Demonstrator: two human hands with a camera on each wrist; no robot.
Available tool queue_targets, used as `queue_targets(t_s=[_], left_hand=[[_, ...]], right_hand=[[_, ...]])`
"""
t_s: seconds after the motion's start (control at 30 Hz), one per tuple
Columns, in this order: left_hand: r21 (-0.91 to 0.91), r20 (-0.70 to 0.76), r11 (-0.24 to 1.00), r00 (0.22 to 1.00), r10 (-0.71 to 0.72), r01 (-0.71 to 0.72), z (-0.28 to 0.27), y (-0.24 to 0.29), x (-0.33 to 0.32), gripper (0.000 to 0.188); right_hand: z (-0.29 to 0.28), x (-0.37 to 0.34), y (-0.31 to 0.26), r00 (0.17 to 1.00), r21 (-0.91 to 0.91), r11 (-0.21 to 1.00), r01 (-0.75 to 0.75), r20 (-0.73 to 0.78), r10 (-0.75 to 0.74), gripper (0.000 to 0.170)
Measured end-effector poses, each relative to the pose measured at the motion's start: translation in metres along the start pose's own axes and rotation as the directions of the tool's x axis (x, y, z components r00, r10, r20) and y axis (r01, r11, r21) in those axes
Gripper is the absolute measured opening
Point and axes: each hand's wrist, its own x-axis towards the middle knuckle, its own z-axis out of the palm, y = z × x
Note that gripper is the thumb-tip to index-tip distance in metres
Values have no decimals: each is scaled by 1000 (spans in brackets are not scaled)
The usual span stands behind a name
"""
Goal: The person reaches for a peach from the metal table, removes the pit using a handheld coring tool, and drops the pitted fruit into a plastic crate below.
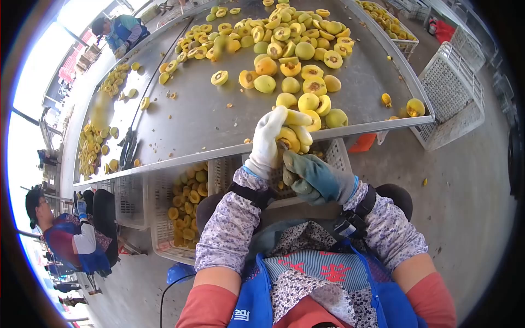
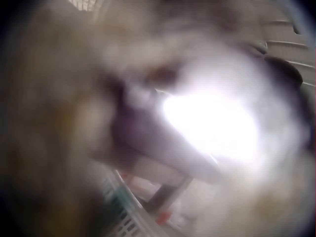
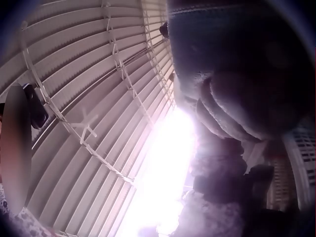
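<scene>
Just past the near edge of the metal table (image 1: 191, 143), the left hand (image 1: 269, 139), in a white glove, grips a yellow fruit piece (image 1: 288, 140). Close against it, the right hand (image 1: 320, 176), in a grey-green glove with curled fingers (image 3: 229, 111), pinches something small and dark at the fruit, mostly hidden. Halved and whole yellow-green fruits (image 1: 314, 86) lie on the table beyond the hands. The left wrist view is too blurred to show the fingers.
White crates with fruit halves (image 1: 186, 210) stand under the table edge. An upright crate (image 1: 449, 90) is at the right. A dark glove-like item (image 1: 128, 147) lies on the table. Two other people are at the left.
</scene>
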Motion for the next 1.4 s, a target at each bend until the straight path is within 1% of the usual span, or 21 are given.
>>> queue_targets(t_s=[0.03, 0.1, 0.17, 0.23, 0.3, 0.33, 0.43, 0.53, 0.6, 0.67, 0.73, 0.8, 0.83, 0.9, 0.93, 1.03, 1.07, 1.1, 1.2, 1.3, 1.4], left_hand=[[0, 5, 1000, 1000, 3, -3, 2, -3, 1, 47], [-131, -187, 991, 982, -35, 10, 8, -6, 3, 48], [-175, -225, 984, 972, -70, 30, 11, -6, 3, 49], [-292, -224, 956, 973, -58, -10, 5, -10, 3, 49], [-183, -189, 983, 982, -8, -28, -1, -7, 2, 51], [-254, -229, 967, 973, -41, -19, -3, -5, 2, 48], [-315, -260, 949, 963, -72, -14, -3, 6, -3, 45], [-144, -456, 985, 890, 17, -93, -17, 12, -7, 47], [-99, -499, 978, 859, 112, -185, -42, 31, -16, 48], [14, -568, 965, 792, 225, -263, -57, 64, -43, 49], [358, -644, 912, 654, 398, -202, -82, 93, -73, 47], [590, -726, 807, 454, 517, 25, -123, 108, -98, 29], [615, -768, 751, 400, 500, 241, -115, 119, -107, 33], [802, -597, 484, 444, 668, 350, -116, 122, -105, 39], [851, -525, 420, 533, 663, 316, -116, 117, -94, 40], [977, -201, 174, 786, 585, 121, -49, 91, -38, 43], [982, -115, 188, 863, 492, 23, -44, 72, -14, 45], [994, 19, 85, 895, 445, -63, -44, 50, 10, 47], [998, -55, 45, 993, 104, 51, -26, 9, 64, 61], [988, -35, -142, 985, 170, 59, -29, -26, 81, 46], [978, -93, -180, 993, 73, 105, -28, -25, 87, 43]], right_hand=[[3, 3, 5, 995, 13, 996, 92, -26, -91, 51], [7, 11, 10, 981, 18, 982, 187, -55, -186, 49], [7, 20, 17, 877, -299, 874, 382, -180, -445, 42], [-12, 47, 42, 799, -374, 780, 501, -146, -584, 34], [-14, 46, 44, 578, -770, 347, 536, 35, -815, 33], [-14, 45, 44, 578, -768, 349, 538, 34, -816, 33], [-10, 38, 39, 681, -761, 473, 445, -55, -730, 30], [-30, 42, 50, 717, -895, 352, 275, -53, -696, 31], [-50, 46, 62, 823, -960, 278, 21, -141, -550, 34], [-43, 39, 59, 785, -953, 298, -49, -221, -578, 36], [-33, 30, 47, 742, -942, 313, -120, -295, -602, 39], [-23, 24, 34, 698, -887, 415, -202, -427, -574, 35], [-24, 24, 35, 696, -886, 420, -198, -429, -576, 35], [-27, 24, 36, 691, -893, 438, -101, -380, -615, 38], [-26, 22, 35, 686, -893, 439, -101, -382, -619, 38], [-20, 13, 32, 765, -910, 401, -109, -334, -550, 39], [-20, 8, 31, 800, -924, 373, -80, -283, -529, 37], [-23, 4, 24, 820, -944, 328, -49, -225, -526, 35], [-43, 11, 34, 811, -952, 291, -95, -243, -531, 29], [-44, 4, 19, 819, -944, 303, -132, -276, -502, 28], [-43, 6, 20, 824, -935, 321, -151, -298, -482, 28]])
